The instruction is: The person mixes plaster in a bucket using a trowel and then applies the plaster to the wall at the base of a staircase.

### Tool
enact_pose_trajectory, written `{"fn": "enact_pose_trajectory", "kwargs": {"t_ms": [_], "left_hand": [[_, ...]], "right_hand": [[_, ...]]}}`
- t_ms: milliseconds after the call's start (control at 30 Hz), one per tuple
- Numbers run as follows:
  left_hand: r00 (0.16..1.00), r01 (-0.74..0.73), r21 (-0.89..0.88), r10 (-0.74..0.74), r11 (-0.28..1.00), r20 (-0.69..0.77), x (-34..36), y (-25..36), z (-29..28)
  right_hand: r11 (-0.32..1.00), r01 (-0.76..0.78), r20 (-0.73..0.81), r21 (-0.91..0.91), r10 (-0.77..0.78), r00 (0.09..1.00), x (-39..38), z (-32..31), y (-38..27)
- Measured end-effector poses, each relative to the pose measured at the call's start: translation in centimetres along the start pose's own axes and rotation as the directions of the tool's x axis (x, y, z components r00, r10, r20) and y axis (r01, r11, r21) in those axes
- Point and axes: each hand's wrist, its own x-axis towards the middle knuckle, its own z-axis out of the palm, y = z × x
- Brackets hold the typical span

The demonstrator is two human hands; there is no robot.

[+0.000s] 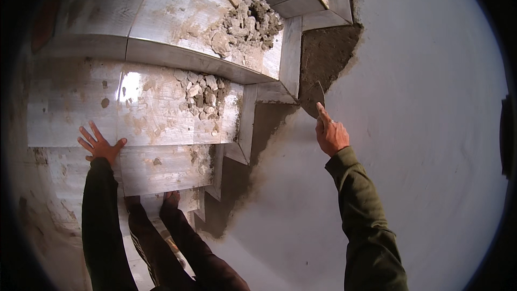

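Note:
My right hand (332,133) is closed around a trowel, its index finger stretched along toward the blade. The dark trowel blade (312,98) lies against the rough mortar strip (329,48) where the stair tiles meet the white wall (420,102). The handle is hidden in my fist. My left hand (100,146) rests with spread fingers at the front edge of a tiled step (70,124), holding nothing. Grey skirting tiles (291,48) follow the steps along the wall, just left of the blade.
Broken mortar lumps (245,27) are heaped on the upper step, and a smaller pile of rubble (203,94) lies on the step below. Smears of mortar mark the tiles. My bare foot (171,199) stands on a lower step. The stair edges form sharp drops.

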Motion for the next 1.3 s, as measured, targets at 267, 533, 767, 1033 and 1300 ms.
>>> {"fn": "enact_pose_trajectory", "kwargs": {"t_ms": [267, 533, 767, 1033, 1300], "left_hand": [[0.998, 0.034, 0.021, -0.035, 0.999, 0.045, 0.1, -0.2, 0.0], [0.998, 0.041, 0.056, -0.044, 0.998, 0.055, 0.5, -0.2, 0.4], [0.998, 0.041, 0.073, -0.044, 0.996, 0.050, 0.6, -0.2, 0.6], [0.996, 0.055, 0.102, -0.062, 0.993, 0.065, 0.7, 0.0, 0.4], [0.997, 0.052, 0.070, -0.056, 0.996, 0.047, 0.6, -0.2, 0.5]], "right_hand": [[0.996, 0.072, 0.081, -0.052, -0.068, 0.994, 1.9, -0.2, 0.0], [0.973, 0.075, 0.144, -0.217, -0.044, 0.989, 2.7, -0.2, -0.4], [0.962, 0.095, 0.213, -0.258, -0.039, 0.976, 4.0, -1.0, -1.0], [0.944, 0.102, 0.290, -0.312, -0.007, 0.957, 5.1, -1.4, -1.3], [0.923, 0.131, 0.357, -0.363, 0.007, 0.934, 5.0, -2.7, -1.9]]}}
